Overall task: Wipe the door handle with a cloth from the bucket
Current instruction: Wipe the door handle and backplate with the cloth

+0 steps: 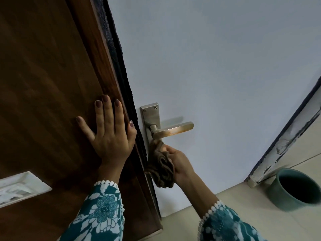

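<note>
Home interior, white door (217, 58) with lever handle (172, 130), wood-panelled wall (43, 84), tiled floor (234, 206), wall switch plate (19, 188)

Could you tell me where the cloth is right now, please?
In the head view, the brown cloth is bunched in the right hand, its top pressed against the backplate just below the door handle.

A white switch plate (20, 186) sits on the dark wooden panel (43, 84), beside a pale grey door (225, 66).

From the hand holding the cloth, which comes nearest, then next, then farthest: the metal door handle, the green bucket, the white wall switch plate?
1. Silver metal door handle, just above the right hand.
2. White wall switch plate, far left.
3. Green bucket, on the floor, right.
</note>
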`<state>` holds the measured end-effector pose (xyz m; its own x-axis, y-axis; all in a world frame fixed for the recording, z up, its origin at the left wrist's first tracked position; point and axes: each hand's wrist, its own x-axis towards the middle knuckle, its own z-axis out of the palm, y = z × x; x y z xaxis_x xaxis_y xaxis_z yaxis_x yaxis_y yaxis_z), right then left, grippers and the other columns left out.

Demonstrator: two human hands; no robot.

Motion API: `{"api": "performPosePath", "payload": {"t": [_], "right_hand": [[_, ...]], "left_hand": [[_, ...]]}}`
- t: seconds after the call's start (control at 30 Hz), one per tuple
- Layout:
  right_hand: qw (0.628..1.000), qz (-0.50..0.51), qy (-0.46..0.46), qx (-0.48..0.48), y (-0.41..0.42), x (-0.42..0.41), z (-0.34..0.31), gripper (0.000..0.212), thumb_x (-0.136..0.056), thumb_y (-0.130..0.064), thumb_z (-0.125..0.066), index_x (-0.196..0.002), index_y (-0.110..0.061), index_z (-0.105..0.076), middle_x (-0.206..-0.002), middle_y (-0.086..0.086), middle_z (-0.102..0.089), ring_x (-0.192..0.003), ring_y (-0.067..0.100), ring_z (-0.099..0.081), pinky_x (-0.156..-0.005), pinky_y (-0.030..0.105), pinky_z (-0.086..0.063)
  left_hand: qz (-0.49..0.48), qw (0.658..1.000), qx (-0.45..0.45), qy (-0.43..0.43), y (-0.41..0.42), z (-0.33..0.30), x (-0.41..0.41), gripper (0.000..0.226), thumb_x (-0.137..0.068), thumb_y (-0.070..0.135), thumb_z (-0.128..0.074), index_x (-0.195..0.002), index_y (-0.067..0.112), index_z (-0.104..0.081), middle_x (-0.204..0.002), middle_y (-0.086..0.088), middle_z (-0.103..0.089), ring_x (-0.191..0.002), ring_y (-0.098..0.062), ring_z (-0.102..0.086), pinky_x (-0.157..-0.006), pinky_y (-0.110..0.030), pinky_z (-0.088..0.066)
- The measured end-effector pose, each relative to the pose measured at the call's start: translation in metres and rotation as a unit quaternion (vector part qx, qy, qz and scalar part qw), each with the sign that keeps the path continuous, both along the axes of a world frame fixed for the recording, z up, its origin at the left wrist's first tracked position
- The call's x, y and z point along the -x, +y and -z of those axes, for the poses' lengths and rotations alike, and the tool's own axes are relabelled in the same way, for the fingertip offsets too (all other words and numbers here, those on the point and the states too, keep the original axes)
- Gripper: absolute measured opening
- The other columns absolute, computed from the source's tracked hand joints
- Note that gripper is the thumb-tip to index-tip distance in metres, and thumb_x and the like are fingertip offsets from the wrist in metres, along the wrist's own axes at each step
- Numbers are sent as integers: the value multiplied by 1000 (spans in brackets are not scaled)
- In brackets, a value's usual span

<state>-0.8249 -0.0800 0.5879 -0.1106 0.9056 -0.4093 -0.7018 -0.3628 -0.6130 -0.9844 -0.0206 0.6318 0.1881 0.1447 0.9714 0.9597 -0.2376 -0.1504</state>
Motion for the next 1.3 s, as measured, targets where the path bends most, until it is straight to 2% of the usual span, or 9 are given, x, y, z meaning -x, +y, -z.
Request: {"api": "performPosePath", "payload": {"t": [0.07,0.13,0.23,0.33,0.5,0.7,1.1,1.2,1.3], "right_hand": [[988,81,-135,-6,-13,-22,0,31,-92,3,-47,-84,-11,-73,-82,14,-69,-71,28,-66,-74,42,-56],[957,185,-224,-10,-20,-45,2,24,-93,-4,-52,-98,-18,-72,-90,8,-72,-81,28,-70,-79,46,-58],[855,306,-414,-57,-12,-64,7,30,-89,-17,-60,-119,-22,-66,-108,-2,-71,-98,15,-67,-92,36,-52],[775,340,-522,-107,3,-60,6,31,-87,-16,-63,-118,-21,-66,-109,-4,-69,-100,8,-61,-90,19,-46],[774,366,-506,-105,15,-47,13,30,-86,-17,-65,-116,-18,-66,-101,-8,-64,-95,7,-60,-86,22,-48],[701,373,-596,-118,16,-39,15,28,-85,-13,-66,-112,-7,-65,-101,6,-62,-86,6,-52,-75,-7,-30],[635,337,-660,-218,9,-52,18,30,-83,-2,-67,-113,-2,-65,-97,-3,-53,-85,3,-49,-77,-5,-31],[639,319,-657,-241,11,-39,20,27,-84,-5,-66,-111,-4,-66,-98,1,-56,-86,-8,-44,-77,-4,-33],[636,311,-655,-265,9,-26,20,30,-81,-2,-69,-111,-2,-66,-95,4,-59,-86,-2,-49,-76,-2,-35]], "left_hand": [[-1,1000,-2,1,1,1,1,60,-98,29,-39,-150,10,-18,-156,-6,-15,-147,-21,-9,-114,-55,3],[-5,1000,-3,2,1,1,1,60,-98,28,-39,-151,11,-17,-159,-5,-6,-147,-21,-9,-114,-54,4],[-5,1000,1,1,1,1,1,61,-97,28,-39,-151,11,-16,-161,-2,-1,-147,-21,-8,-114,-53,6],[-1,1000,8,-2,-1,-1,1,61,-97,27,-40,-150,10,-18,-158,-5,-10,-147,-22,-8,-114,-53,6],[-5,1000,4,0,-1,0,-1,60,-97,27,-39,-150,9,-18,-155,-6,-15,-147,-22,-7,-114,-54,5],[-9,1000,4,5,0,1,0,61,-96,26,-40,-150,9,-18,-155,-7,-16,-147,-23,-8,-113,-55,5],[-11,1000,2,3,-1,1,0,61,-96,24,-42,-150,7,-19,-152,-15,-25,-147,-24,-9,-113,-54,6],[-12,1000,2,4,-1,1,0,61,-96,25,-42,-150,7,-19,-153,-13,-23,-147,-24,-9,-113,-54,6],[-12,1000,2,5,-1,0,1,61,-96,25,-42,-149,7,-20,-153,-14,-25,-147,-24,-9,-113,-54,6]]}}
